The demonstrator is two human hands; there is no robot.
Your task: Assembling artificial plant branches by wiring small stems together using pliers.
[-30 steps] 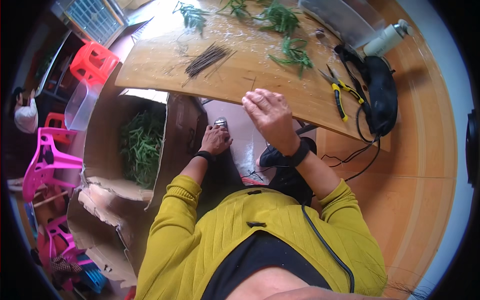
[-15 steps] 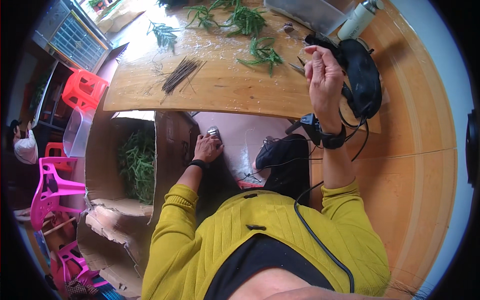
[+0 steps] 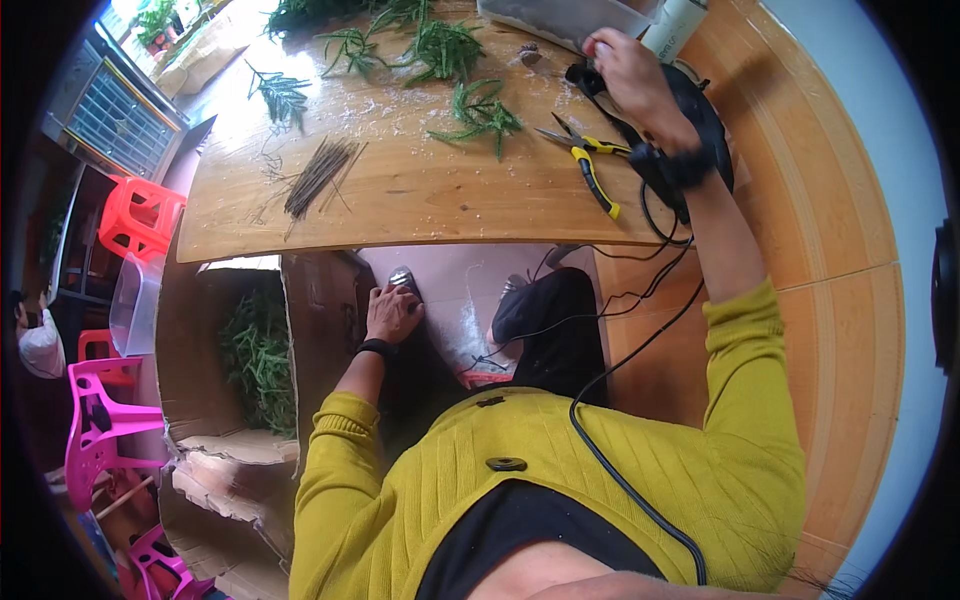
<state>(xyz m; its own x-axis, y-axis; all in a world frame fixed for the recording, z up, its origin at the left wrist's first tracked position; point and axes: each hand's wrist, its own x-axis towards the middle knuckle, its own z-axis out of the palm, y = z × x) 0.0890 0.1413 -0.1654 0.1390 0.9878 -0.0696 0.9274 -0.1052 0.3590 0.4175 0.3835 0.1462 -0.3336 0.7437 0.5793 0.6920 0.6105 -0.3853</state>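
My right hand [image 3: 637,85] reaches over the far right of the table, beside a black bag [image 3: 690,105] and the near side of a clear plastic bin [image 3: 570,22]. Its fingers are curled in a pinch; whatever they hold, if anything, cannot be made out. Below it lie yellow-and-black pliers [image 3: 588,165] with their jaws apart. On my left leg rests my left hand [image 3: 395,312], fingers loosely spread and holding nothing. Green sprigs [image 3: 447,50] and a bundle of thin brown stems [image 3: 318,178] lie across the wooden table [image 3: 400,205].
A cardboard box [image 3: 215,350] with green sprigs [image 3: 262,365] inside stands left of my legs. Black cables [image 3: 640,365] run from the table to my body. A pale bottle [image 3: 672,30] stands behind the bag. Red [image 3: 143,215] and pink stools [image 3: 105,420] are farther left, near another person [image 3: 42,345].
My right hand has moved farther out toward the plastic bin, uncovering the pliers. The whole view has shifted a little. My left hand stays on my leg.
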